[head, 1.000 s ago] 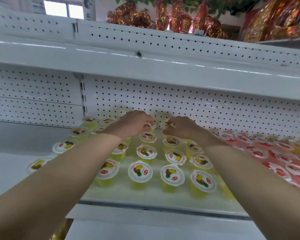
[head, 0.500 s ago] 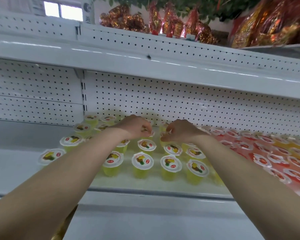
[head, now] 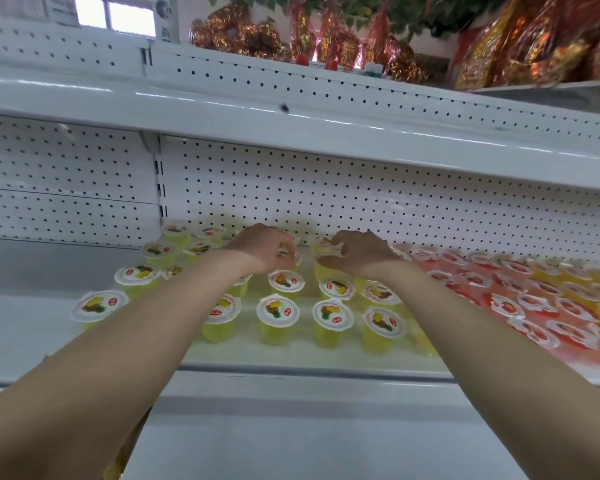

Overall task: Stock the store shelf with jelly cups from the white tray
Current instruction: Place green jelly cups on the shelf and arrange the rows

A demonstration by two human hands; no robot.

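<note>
While set down at the back row, close against the pegboard wall (head: 326,202): two jelly cups, one per hand, taken from above at the lid rim, probably because reached over the front rows and because a top hold lowers a cup upright into a gap without knocking its neighbours.

Left hand (head: 260,249): grip closed in a pinch on one yellow cup (head: 289,255).
Right hand (head: 359,254): grip closed likewise on a second yellow cup (head: 323,268), just beside the first.

Counted on the shelf (head: 291,362):
- Standing yellow cups (head: 278,310): about fifteen made out, some partly hidden behind the forearms; lids up, in loose rows at the middle, more scattered at the left. With the two in hand, about seventeen.
- Red cups (head: 503,304), to the right, kept apart by colour: well over a dozen, too crowded and blurred for a true count.
- Orange cups (head: 551,277), far right: a handful, cut off at the edge.

Foil-wrapped packets (head: 243,36) on the top shelf: several, not counted.
White tray: out of view.

Judged as the placing step, back row of the yellow block not yet closed.
</note>
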